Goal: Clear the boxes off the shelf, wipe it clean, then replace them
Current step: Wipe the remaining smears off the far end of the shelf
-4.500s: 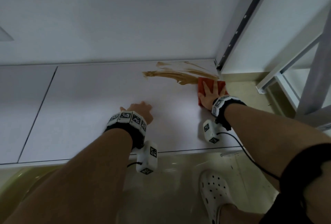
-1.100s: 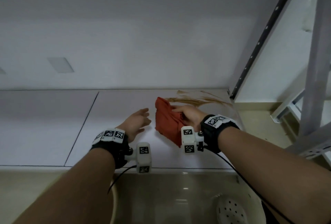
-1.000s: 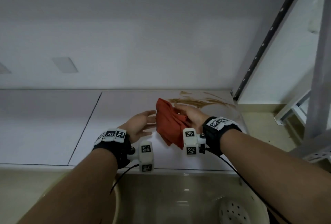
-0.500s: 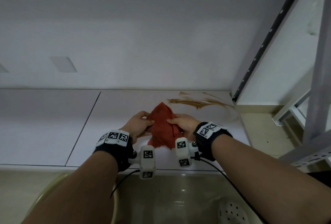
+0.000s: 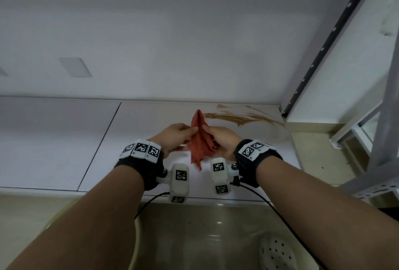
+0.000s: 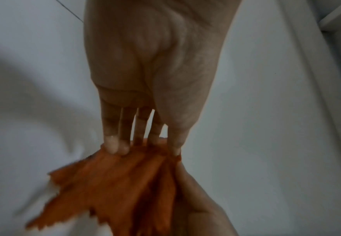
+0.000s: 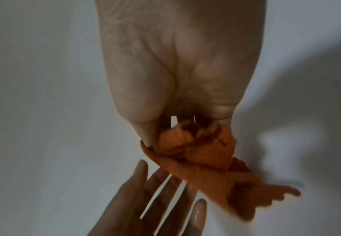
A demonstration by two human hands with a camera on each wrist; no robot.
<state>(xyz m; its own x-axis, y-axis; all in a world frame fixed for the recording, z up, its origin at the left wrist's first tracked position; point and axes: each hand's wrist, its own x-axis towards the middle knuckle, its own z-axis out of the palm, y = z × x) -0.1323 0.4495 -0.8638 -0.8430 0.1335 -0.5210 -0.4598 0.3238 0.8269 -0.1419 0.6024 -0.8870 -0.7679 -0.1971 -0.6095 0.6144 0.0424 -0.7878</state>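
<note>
An orange-red cloth [image 5: 200, 140] is held bunched and upright above the white shelf [image 5: 138, 131], lifted clear of its surface. It is gripped from the right by the right hand [image 5: 220, 140], whose thumb and curled fingers are closed on the gathered folds. The left hand [image 5: 172, 138] is laid against the cloth's left side with its fingers nearly straight, the fingertips [image 6: 115, 145] pressed on the fabric in the left wrist view. A brown smear [image 5: 239, 116] is seen on the shelf beyond the cloth, toward the grey perforated upright [image 5: 319, 53]. A white clog [image 5: 276, 252] is visible on the floor below.
</note>
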